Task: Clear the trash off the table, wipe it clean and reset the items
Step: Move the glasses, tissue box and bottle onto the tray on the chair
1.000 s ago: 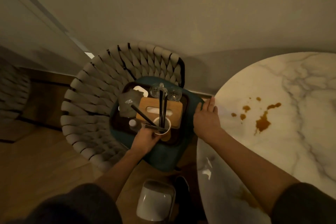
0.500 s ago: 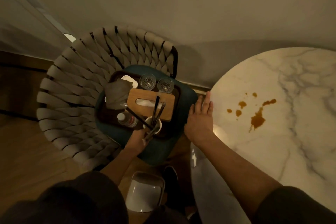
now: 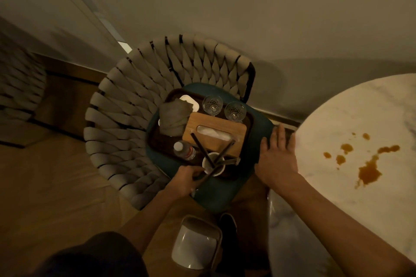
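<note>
The left hand (image 3: 185, 179) has closed on the chopsticks (image 3: 208, 172) and tipped them from the cup (image 3: 213, 164), while the right hand (image 3: 278, 159) stays open on the stained table (image 3: 337, 198), so clearing continues.

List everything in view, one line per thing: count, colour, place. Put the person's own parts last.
table: one, white marble, right side
spill: several brown patches, on the table
chair: one, beige woven back, teal seat, left of the table
tray: one, dark, on the chair seat
tissue box: one, wooden lid, on the tray
glasses: two, clear, at the tray's far edge
cloth: one, grey, on the tray's left part
bottle: one, clear with white cap, on the tray
cup: one, white, holding dark sticks, at the tray's near edge
bin: one, white inside, on the floor
left hand: at the sticks beside the cup
right hand: flat on the table edge
</note>
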Action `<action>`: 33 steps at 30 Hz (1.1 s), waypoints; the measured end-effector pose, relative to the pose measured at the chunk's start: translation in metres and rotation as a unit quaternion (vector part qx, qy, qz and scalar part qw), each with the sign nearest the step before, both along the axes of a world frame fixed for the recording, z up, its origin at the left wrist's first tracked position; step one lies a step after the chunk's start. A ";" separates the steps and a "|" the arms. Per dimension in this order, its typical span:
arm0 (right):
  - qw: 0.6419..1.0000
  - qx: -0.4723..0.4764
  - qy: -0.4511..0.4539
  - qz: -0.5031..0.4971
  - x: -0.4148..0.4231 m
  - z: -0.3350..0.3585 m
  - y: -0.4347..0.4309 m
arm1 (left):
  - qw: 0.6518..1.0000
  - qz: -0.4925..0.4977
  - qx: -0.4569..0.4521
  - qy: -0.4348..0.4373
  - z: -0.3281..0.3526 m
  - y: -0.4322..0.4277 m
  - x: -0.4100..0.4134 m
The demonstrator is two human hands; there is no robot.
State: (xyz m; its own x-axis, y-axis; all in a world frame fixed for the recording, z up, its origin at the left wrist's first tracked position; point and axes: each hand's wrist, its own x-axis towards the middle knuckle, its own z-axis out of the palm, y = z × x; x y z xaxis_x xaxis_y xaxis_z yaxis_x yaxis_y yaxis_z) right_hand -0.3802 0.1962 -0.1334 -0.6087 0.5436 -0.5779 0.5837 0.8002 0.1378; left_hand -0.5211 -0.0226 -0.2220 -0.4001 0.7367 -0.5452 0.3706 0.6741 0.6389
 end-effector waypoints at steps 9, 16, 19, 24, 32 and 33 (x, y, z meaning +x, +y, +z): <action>0.963 -0.151 0.222 -0.008 -0.096 -0.008 0.011 | 0.959 0.268 0.090 0.037 0.025 -0.013 -0.079; 0.906 -0.303 0.284 -0.079 -0.196 -0.051 0.021 | 0.843 0.524 -0.014 -0.117 -0.082 -0.005 -0.187; 0.902 -0.342 0.253 -0.070 -0.215 -0.071 0.018 | 0.830 0.544 -0.063 -0.105 -0.119 -0.002 -0.202; 0.896 -0.367 0.235 -0.081 -0.211 -0.086 0.023 | 0.839 0.532 -0.068 -0.094 -0.145 0.010 -0.201; 0.880 -0.383 0.255 -0.116 -0.201 -0.073 0.034 | 0.830 0.554 0.060 0.015 -0.124 0.004 -0.202; 0.876 -0.387 0.260 -0.121 -0.201 -0.070 0.034 | 0.822 0.562 0.094 0.005 -0.116 0.005 -0.206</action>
State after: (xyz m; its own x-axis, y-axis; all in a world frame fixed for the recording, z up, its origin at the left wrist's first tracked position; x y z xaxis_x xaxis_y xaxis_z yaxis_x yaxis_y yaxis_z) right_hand -0.5813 0.2306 -0.2037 -0.8200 0.2603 -0.5097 0.5723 0.3797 -0.7269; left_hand -0.7270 -0.0174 -0.3380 -0.8891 -0.0308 -0.4566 -0.4130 0.4842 0.7714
